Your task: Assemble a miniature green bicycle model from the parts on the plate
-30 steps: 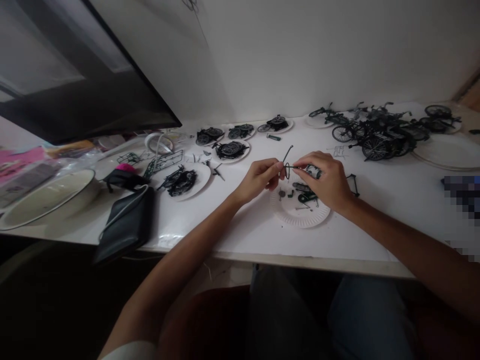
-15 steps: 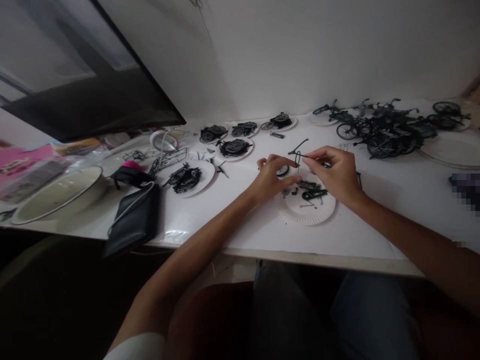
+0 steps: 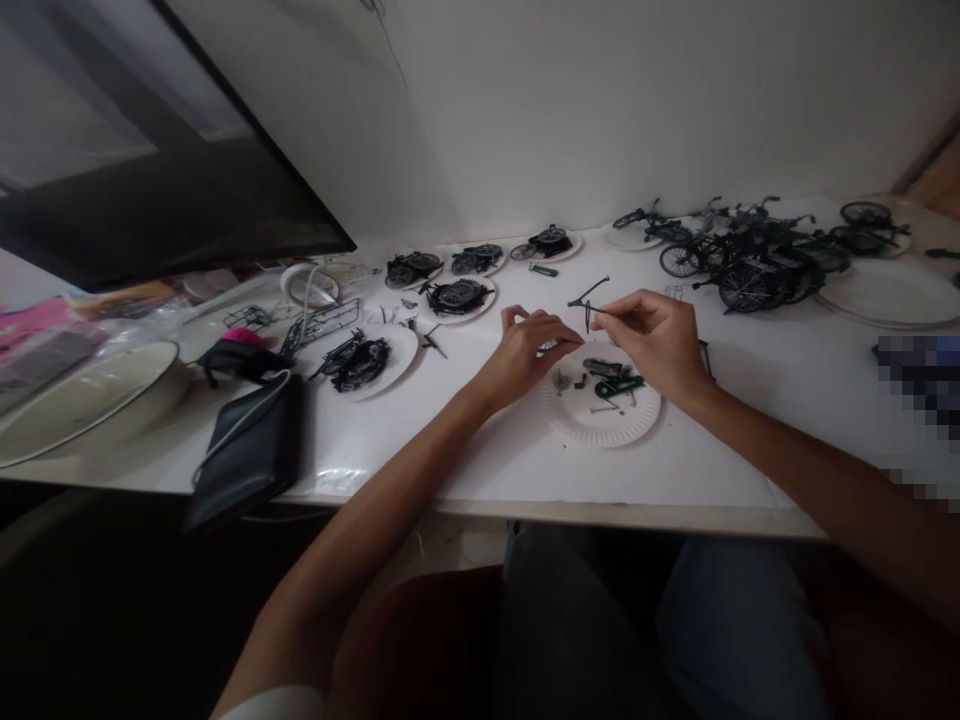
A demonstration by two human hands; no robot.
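Between the thumb and fingers of my right hand [image 3: 652,335] is a thin dark bicycle frame part [image 3: 589,300], raised above a white paper plate [image 3: 600,435]. My left hand [image 3: 529,350] is beside the plate's left edge, thumb and index finger pinched together near the part's lower end; what they hold, if anything, is too small to make out. Small dark green and black pieces [image 3: 616,382] lie on the plate. A small wheel is partly hidden behind my left fingers.
Plates of black miniature bicycle parts [image 3: 356,360] stand at left and along the wall. Assembled small bicycles [image 3: 757,260] are piled at the back right. A cream basin [image 3: 97,400], a black pouch [image 3: 251,440] and a large screen [image 3: 172,150] are on the left.
My left thumb and index finger have come together, and that hand is slightly farther left and lower from the part. The whole view has shifted a little.
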